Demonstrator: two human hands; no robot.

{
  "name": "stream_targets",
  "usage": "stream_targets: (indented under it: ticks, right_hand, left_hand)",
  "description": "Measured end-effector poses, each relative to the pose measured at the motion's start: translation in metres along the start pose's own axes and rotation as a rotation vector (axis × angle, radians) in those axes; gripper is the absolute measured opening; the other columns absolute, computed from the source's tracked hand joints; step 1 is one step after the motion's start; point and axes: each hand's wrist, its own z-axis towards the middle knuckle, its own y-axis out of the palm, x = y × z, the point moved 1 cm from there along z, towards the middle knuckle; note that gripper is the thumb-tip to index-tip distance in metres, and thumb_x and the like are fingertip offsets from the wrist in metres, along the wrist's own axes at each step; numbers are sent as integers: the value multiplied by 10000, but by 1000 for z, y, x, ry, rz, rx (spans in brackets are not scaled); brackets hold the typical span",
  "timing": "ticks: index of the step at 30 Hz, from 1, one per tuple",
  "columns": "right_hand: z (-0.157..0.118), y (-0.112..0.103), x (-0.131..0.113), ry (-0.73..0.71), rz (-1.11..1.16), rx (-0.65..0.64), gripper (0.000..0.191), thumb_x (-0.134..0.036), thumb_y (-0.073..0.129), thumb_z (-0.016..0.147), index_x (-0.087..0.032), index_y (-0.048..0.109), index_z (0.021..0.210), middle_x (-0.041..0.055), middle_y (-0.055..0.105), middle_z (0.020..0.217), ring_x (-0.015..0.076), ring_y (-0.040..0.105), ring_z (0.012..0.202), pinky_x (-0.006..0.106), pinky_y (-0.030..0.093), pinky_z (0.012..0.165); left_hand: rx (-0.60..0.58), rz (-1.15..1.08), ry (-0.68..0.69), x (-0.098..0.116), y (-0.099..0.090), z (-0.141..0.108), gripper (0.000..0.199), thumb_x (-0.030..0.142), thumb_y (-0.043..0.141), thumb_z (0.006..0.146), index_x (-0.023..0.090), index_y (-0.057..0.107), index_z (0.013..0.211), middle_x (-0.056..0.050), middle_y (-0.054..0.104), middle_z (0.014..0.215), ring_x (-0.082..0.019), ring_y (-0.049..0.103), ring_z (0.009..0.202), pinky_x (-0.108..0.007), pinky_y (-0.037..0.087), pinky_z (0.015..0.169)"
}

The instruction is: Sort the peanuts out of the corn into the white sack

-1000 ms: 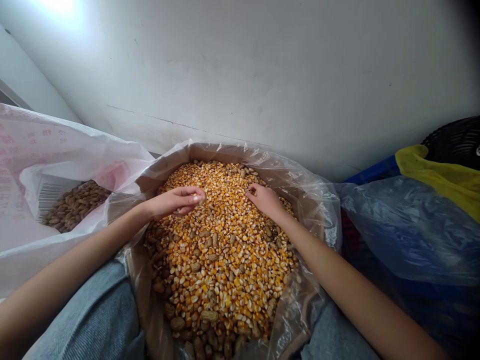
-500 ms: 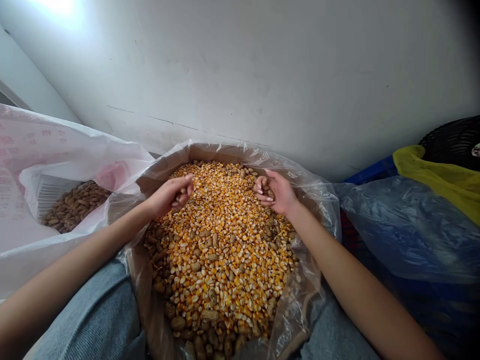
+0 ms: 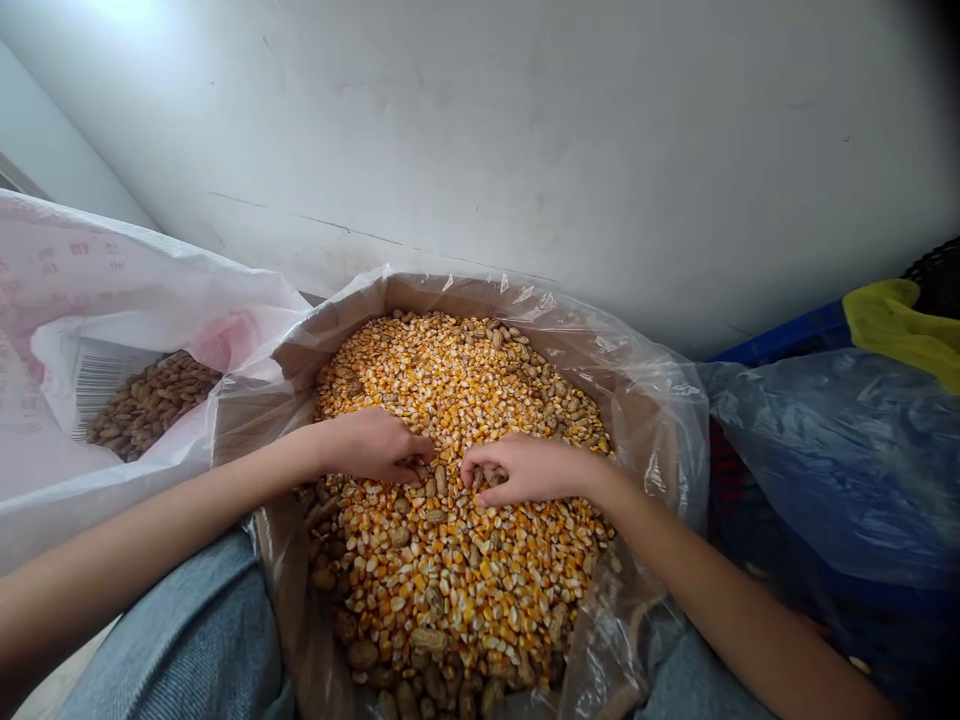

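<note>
A plastic-lined cardboard box between my knees holds yellow corn kernels mixed with unshelled peanuts. Low over the middle of the corn, my left hand is palm down with its fingers curled closed; the peanuts inside it are mostly hidden. My right hand faces it from the right, fingers bent around peanuts that show between thumb and forefinger. A small gap separates the two hands, and loose peanuts lie on the kernels just below it.
On the left stands a white woven sack with brown nuts in its opening. A clear plastic bag, a blue crate edge and yellow mesh are at the right. Behind the box rises a white wall.
Both hands have come inward and down from the far sides of the box to the middle of the corn. My left hand has turned palm down. The view has shifted slightly.
</note>
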Motion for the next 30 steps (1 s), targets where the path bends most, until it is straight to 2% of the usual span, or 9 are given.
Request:
stream_targets:
  ticks: [5,8,13,15,18,20,22,25,30]
  right_hand:
    - [5,2,8,14,-133,75,157,-269,495,703,-231,590,822,-26,587,691,105,473,572,201,291,518]
    - [5,-2,14,27,-121,119,192,-292,523,695,-234,593,863,-17,596,723,119,492,617,208,314,565]
    - [4,-6,15,1,-50,187,218,-350,548,689,-208,597,847,-2,576,708,120,476,617,216,315,559]
    - [2,-9,13,-17,115,267,229,-378,543,696,-198,585,832,-16,524,647,91,431,549,200,295,503]
    - [-1,-17,13,-46,642,364,224,-390,506,726,-195,521,835,-60,385,555,39,274,405,160,205,376]
    - [-4,-23,16,-88,1029,335,180,-365,458,754,-190,475,795,-69,334,544,26,183,365,141,127,317]
    - [-7,-27,19,-123,1292,262,144,-321,428,755,-179,452,749,-61,341,554,23,175,361,126,79,289]
    - [-9,-31,22,-130,1448,198,120,-276,427,731,-166,468,756,-32,402,598,27,265,383,105,76,271]
    - [-7,-27,18,-115,1416,248,211,-325,449,761,-144,458,651,-10,460,647,17,321,402,97,120,275]
  left_hand:
    - [3,-304,-26,-5,-4,2,243,335,418,786,211,557,941,13,602,703,-91,499,563,-176,317,526]
    - [29,-525,-9,-8,-7,2,271,346,368,809,162,554,883,12,565,737,-82,479,631,-161,338,590]
    - [35,-776,-51,-12,-6,2,291,368,400,791,132,552,867,9,512,719,-81,432,630,-173,345,580]
    - [83,-955,-129,-16,-3,2,280,370,428,776,135,539,878,14,488,680,-74,414,583,-171,338,521]
    - [151,-1345,-207,-24,2,3,238,346,391,789,138,505,778,36,395,537,-54,314,422,-168,260,375]
    - [173,-1614,-198,-29,3,4,220,303,343,796,145,479,727,50,334,473,-48,228,353,-165,204,320]
    - [195,-1825,-184,-33,2,3,195,262,329,788,149,477,730,58,308,442,-47,188,323,-157,183,294]
    - [249,-2026,-174,-36,-2,2,168,218,348,780,140,491,742,66,279,421,-44,180,304,-144,171,275]
    - [350,-2191,-152,-38,-5,0,178,249,375,813,142,515,794,73,251,411,-43,224,296,-137,182,273]
